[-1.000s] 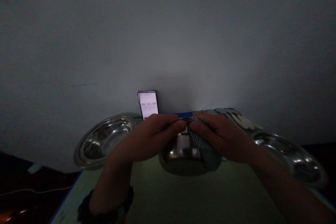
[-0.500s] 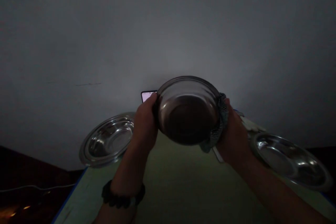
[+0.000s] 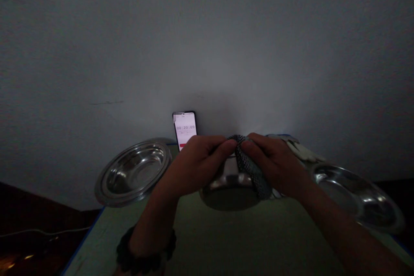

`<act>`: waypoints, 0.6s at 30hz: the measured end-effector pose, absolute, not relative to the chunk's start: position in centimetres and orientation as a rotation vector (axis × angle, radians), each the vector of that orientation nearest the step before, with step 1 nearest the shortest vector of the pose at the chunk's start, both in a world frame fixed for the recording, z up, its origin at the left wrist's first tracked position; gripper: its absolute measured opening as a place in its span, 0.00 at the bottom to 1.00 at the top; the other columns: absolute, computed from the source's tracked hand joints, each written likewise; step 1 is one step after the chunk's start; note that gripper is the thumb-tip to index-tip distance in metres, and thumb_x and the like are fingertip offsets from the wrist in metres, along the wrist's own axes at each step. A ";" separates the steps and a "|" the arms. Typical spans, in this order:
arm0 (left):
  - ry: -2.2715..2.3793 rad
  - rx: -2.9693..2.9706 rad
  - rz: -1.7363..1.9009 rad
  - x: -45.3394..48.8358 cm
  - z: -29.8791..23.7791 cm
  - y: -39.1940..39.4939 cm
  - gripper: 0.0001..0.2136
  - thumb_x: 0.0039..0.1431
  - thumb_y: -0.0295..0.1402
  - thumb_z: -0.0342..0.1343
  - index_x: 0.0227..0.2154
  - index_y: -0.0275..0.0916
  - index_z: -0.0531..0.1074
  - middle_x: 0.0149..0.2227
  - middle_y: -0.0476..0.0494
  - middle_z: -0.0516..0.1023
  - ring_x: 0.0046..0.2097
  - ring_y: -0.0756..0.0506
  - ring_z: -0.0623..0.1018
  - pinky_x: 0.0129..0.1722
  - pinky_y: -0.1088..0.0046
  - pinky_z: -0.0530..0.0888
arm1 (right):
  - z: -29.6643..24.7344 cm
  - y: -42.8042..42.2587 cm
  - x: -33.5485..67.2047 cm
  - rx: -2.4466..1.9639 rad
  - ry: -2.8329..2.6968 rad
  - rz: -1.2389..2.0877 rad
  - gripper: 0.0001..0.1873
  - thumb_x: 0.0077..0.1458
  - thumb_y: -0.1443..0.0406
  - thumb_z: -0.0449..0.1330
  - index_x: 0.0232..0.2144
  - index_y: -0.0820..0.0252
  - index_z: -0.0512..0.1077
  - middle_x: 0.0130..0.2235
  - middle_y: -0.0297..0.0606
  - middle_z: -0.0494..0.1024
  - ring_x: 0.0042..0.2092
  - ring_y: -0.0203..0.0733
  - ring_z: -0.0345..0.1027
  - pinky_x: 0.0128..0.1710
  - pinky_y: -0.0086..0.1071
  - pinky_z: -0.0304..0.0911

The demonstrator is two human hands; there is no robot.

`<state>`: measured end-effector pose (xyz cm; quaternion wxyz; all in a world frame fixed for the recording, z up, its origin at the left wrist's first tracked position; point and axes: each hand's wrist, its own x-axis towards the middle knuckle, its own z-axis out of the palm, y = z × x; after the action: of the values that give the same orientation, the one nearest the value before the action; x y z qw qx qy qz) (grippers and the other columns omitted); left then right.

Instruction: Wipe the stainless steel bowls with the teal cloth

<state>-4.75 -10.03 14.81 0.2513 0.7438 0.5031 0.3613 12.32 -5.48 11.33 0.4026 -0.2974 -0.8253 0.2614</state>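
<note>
A shiny metal bowl (image 3: 230, 185) is held over the table, tilted so that its outer side and dark base face me. My left hand (image 3: 202, 161) grips its upper rim, thumb on the near side. Close beside it, my right hand (image 3: 274, 161) pinches a dark patterned cloth (image 3: 254, 172) over the same rim. The cloth hangs down along the bowl's right side. Both thumbs nearly meet at the top of the rim. The bowl's inside and most of my fingertips are hidden.
A metal basin (image 3: 134, 172) sits at the table's left, another metal basin (image 3: 359, 198) at the right. Behind the hands a phone (image 3: 186, 129) showing a timer leans against the wall (image 3: 207, 43). Pale cloth-like items (image 3: 304, 153) lie at the back right of the green table (image 3: 194, 246).
The bowl has come down and tipped. My left hand has moved from its left side to the top rim, and my right hand with the cloth has moved inward beside it. More of the phone shows.
</note>
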 end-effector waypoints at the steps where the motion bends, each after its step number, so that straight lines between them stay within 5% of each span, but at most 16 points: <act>1: 1.380 2.000 1.024 -4.8 14.6 -10.0 0.17 0.61 0.39 0.49 0.17 0.39 0.63 0.18 0.54 0.61 0.22 0.53 0.61 0.20 0.77 0.57 | 11.0 -5.6 12.0 -0.764 -2.018 0.657 0.21 0.61 0.54 0.49 0.21 0.58 0.61 0.20 0.27 0.61 0.24 0.31 0.55 0.24 0.29 0.50; 7: 1.369 1.564 1.357 -4.8 13.7 -9.5 0.17 0.57 0.41 0.53 0.17 0.38 0.66 0.16 0.54 0.63 0.20 0.53 0.61 0.19 0.77 0.57 | 10.7 -4.7 12.1 -0.857 -1.547 0.766 0.19 0.58 0.51 0.53 0.22 0.56 0.64 0.22 0.28 0.63 0.26 0.34 0.58 0.25 0.30 0.54; 12: 1.243 0.916 1.805 -3.9 13.1 -8.3 0.14 0.54 0.43 0.56 0.21 0.38 0.70 0.19 0.55 0.69 0.21 0.54 0.66 0.21 0.78 0.64 | 11.0 -4.6 12.0 -0.835 -1.260 1.064 0.17 0.59 0.49 0.49 0.33 0.53 0.68 0.33 0.36 0.75 0.36 0.42 0.70 0.30 0.33 0.64; 18: 1.065 0.434 1.986 -0.8 10.1 -7.4 0.12 0.61 0.41 0.48 0.37 0.40 0.71 0.39 0.47 0.78 0.43 0.49 0.77 0.41 0.74 0.73 | 10.1 -4.8 10.8 -0.847 -1.029 1.188 0.25 0.57 0.47 0.48 0.46 0.56 0.68 0.43 0.41 0.77 0.46 0.47 0.72 0.34 0.37 0.69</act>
<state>-0.80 -7.41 10.06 0.4108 0.1722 0.4229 0.7891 10.82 -4.84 10.08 0.6274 -0.3696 -0.4487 0.5181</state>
